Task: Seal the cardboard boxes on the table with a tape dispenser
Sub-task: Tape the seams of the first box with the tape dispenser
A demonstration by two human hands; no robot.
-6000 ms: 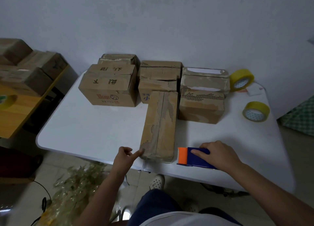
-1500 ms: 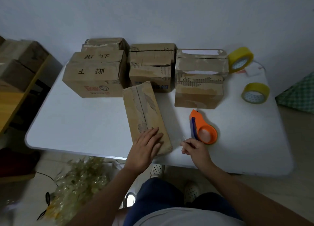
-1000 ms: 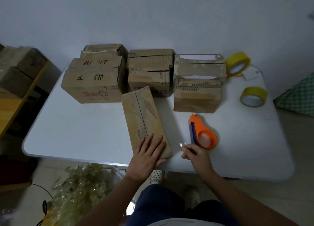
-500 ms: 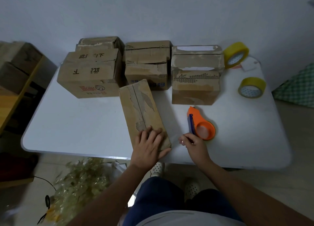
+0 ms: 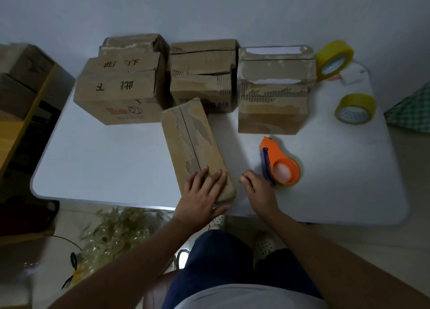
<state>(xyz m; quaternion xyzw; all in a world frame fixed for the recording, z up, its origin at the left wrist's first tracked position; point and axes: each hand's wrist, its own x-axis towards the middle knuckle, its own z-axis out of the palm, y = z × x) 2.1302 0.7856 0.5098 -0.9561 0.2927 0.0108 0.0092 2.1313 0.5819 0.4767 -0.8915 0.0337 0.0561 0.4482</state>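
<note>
From my remote seat I read the table point(image 5: 116, 160) as smooth, matt white laminate; the long box point(image 5: 190, 143) at twelve o'clock from the left hand is worn brown cardboard, its outer paper torn to ribbed corrugation; the tape dispenser point(image 5: 279, 164) at one o'clock from the right hand looks like glossy orange plastic; the two tape rolls point(image 5: 356, 108) at two o'clock show shiny yellowish film.

This looks like a makeshift packing corner in a plain room: a white table point(image 5: 111, 164) against a bare wall carries worn cardboard boxes point(image 5: 121, 92), spare yellow tape rolls point(image 5: 356, 108) and an orange tape dispenser point(image 5: 279, 167). More boxes point(image 5: 21, 76) sit stacked to the left, and crumpled clear tape waste point(image 5: 116, 234) lies on the tiled floor.
</note>
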